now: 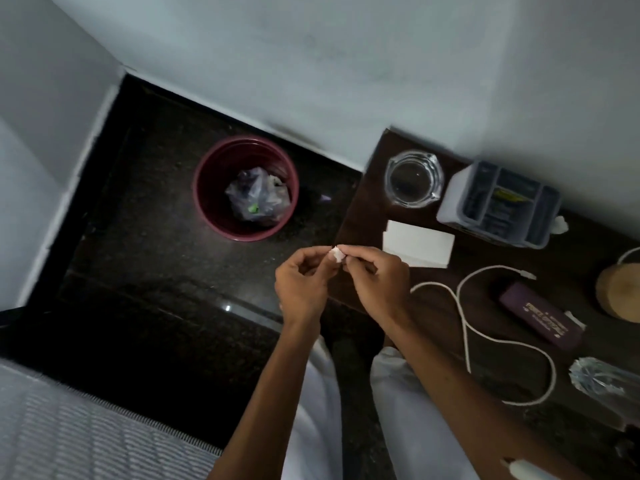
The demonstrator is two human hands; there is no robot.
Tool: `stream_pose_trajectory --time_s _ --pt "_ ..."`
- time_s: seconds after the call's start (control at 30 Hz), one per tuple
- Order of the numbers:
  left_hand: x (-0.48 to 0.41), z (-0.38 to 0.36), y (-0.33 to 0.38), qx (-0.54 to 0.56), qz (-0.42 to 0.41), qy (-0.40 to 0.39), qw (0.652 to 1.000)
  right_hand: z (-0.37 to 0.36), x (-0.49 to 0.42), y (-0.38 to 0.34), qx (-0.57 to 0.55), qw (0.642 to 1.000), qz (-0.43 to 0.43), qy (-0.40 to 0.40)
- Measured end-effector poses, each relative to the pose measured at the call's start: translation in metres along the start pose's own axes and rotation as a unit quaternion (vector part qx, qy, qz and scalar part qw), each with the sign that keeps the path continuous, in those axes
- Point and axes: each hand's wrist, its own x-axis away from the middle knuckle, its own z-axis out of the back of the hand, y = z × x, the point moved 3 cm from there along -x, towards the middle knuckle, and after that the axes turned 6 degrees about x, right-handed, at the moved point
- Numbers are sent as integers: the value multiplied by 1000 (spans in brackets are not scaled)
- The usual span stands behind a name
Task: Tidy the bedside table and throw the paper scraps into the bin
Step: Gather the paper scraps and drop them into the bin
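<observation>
A small white crumpled paper scrap (337, 254) is pinched between the fingertips of my left hand (301, 285) and my right hand (377, 282), held over the left edge of the dark wooden bedside table (367, 209). The maroon bin (207, 202) stands on the dark floor to the left, with a plastic bag (258, 199) inside. A flat white folded paper (419, 244) lies on the table just right of my hands. Another small white scrap (561, 225) sits beside the grey organiser.
On the table stand a glass ashtray (414, 178), a grey organiser box (498, 202), a white cable (464, 306), a purple case (540, 317), a wooden round object (620, 292) and a clear plastic bottle (602, 379). A bed edge (86, 427) lies at lower left.
</observation>
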Motion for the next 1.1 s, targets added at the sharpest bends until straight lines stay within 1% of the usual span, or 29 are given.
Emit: stream_pose_trajectory --time_s 0.1,0.17,0.4,0.6,0.73,0.93,1.1 --pt "-20 17 6 44 42 16 998 -21 -13 -18 33 998 48 -26" --pt "-37 31 10 48 50 27 997 -39 -25 -30 44 997 61 -28" --pt "-99 58 19 94 101 70 988 -97 -72 -56 64 997 43 -22" --pt "-147 69 21 134 133 98 977 -147 -113 -59 36 997 -55 -25" --pt "-171 74 12 159 155 110 969 -177 -131 -55 47 994 -85 -44" --pt "-198 83 2 200 171 136 955 -212 -147 -44 15 988 -149 -48" --pt "-191 95 1 206 169 138 954 -218 -145 -42 -7 986 -161 -47"
